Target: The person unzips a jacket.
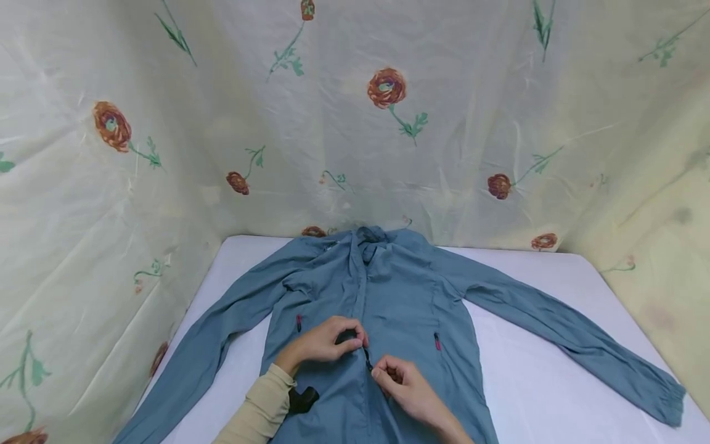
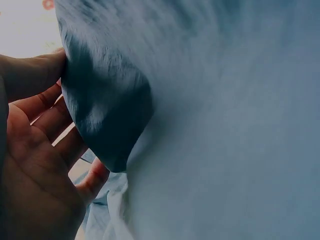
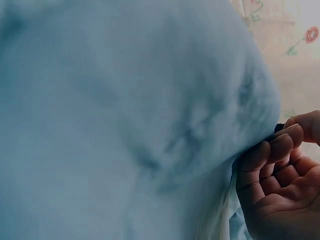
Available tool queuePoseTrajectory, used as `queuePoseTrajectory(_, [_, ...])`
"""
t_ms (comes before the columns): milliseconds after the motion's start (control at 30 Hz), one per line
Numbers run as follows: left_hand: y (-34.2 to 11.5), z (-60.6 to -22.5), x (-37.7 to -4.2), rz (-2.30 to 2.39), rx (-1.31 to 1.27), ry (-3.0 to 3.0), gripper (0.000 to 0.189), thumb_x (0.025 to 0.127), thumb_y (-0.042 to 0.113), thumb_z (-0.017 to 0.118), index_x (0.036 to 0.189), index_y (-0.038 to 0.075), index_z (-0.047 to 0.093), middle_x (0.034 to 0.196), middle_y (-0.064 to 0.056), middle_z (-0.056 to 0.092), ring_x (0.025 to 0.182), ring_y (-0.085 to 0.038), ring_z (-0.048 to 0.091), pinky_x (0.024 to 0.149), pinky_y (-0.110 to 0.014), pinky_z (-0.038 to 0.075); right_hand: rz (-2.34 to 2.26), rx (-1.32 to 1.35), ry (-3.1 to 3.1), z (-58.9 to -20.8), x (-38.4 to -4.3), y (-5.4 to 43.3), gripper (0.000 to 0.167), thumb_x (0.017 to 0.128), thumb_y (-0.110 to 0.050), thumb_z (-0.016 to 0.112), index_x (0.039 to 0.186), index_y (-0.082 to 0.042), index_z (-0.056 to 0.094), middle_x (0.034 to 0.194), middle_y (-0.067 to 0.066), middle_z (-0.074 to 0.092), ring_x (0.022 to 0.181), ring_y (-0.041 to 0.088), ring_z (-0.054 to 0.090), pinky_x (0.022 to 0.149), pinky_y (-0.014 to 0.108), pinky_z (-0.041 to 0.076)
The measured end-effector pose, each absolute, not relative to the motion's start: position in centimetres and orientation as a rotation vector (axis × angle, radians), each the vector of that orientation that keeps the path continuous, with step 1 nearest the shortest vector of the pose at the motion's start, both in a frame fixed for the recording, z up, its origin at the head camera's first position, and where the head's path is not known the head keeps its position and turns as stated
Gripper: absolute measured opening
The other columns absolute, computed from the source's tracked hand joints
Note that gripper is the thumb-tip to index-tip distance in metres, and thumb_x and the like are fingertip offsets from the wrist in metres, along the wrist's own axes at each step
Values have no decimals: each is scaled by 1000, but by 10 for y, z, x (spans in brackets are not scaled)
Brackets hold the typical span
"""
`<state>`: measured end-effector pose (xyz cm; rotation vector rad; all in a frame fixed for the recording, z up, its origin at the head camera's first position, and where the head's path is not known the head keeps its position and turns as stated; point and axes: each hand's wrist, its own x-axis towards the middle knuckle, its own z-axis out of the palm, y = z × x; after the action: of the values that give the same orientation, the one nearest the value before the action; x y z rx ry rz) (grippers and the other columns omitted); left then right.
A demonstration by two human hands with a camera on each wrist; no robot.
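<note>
A blue-grey jacket (image 1: 396, 296) lies front up with its sleeves spread, a front zip running down its middle. My left hand (image 1: 331, 339) pinches the jacket's front edge beside the zip. In the left wrist view, a fold of the jacket (image 2: 107, 105) sits between the thumb and fingers (image 2: 50, 117). Lower on the zip, my right hand (image 1: 403, 383) pinches a dark zipper pull (image 1: 368, 359) between thumb and forefinger. The right wrist view shows the right hand (image 3: 285, 175) at the cloth's edge, a bit of black at its fingertips.
The jacket lies on a white-covered table (image 1: 546, 376). A flower-patterned curtain (image 1: 444, 154) hangs behind and along both sides. Red-tagged zip pockets (image 1: 437, 341) show on the jacket's front. A black strap (image 1: 302, 399) is by the left sleeve cuff.
</note>
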<state>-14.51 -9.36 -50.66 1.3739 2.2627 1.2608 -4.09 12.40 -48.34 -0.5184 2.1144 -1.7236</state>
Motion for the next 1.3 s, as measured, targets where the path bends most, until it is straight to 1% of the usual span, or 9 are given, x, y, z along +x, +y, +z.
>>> queuePoseTrajectory(167, [-96,-507,-146,1264,1313,2249,11,99,21,50,94,18,59,100,2,68,94,-6,62,87,-23,49,-1679,-496,2108,-483,-36,124,35,100,-26,48,92,7,56,63,10,44,49,2,35,49,26,39])
queuePoseTrajectory(333, [-97,-506,-148,1245,1340,2262,12,99,18,49,95,13,60,100,-2,68,94,-13,63,86,-24,49,-1654,-470,2109,-480,-34,124,34,100,-27,48,94,6,57,63,2,44,49,2,35,49,25,40])
queuePoseTrajectory(500, [-99,-504,-149,1193,1395,2342,11,99,19,50,95,16,60,95,1,65,87,-10,60,83,-24,49,-1646,-483,2108,-481,-33,125,34,100,-28,48,94,5,57,63,3,44,49,2,35,50,25,41])
queuePoseTrajectory(600, [-99,-499,-144,1096,1387,2426,11,98,24,52,94,19,61,94,4,63,87,-9,58,92,-30,44,-1669,-475,2129,-483,-35,126,32,100,-25,47,94,6,57,63,7,45,50,2,38,51,25,42])
queuePoseTrajectory(700, [-97,-493,-137,985,1375,2463,14,98,32,52,94,23,62,98,7,62,94,-7,56,102,-38,34,-1708,-443,2148,-483,-36,128,31,101,-22,47,92,6,55,63,7,44,51,3,38,51,26,42])
queuePoseTrajectory(767, [-94,-491,-133,929,1387,2460,16,98,35,50,93,25,62,100,8,61,96,-6,54,104,-41,30,-1729,-428,2144,-483,-37,129,31,101,-21,47,92,7,54,64,7,44,51,4,38,51,27,41])
queuePoseTrajectory(1000, [-87,-495,-130,976,1441,2386,19,100,29,48,85,21,56,94,6,55,89,-5,50,102,-38,30,-1739,-480,2114,-483,-36,129,31,101,-21,46,94,8,54,64,14,43,50,5,36,51,28,42])
queuePoseTrajectory(1100, [-87,-500,-135,1083,1458,2343,20,101,26,47,84,20,55,93,6,58,87,-5,51,100,-34,34,-1726,-532,2123,-484,-34,128,30,101,-21,46,93,7,55,64,16,43,49,4,36,49,29,41])
queuePoseTrajectory(1300, [-91,-506,-143,1212,1519,2294,18,100,24,48,86,19,58,95,4,60,87,-4,55,91,-26,41,-1680,-551,2112,-484,-31,126,34,100,-27,48,94,5,56,64,11,44,50,1,35,49,27,41])
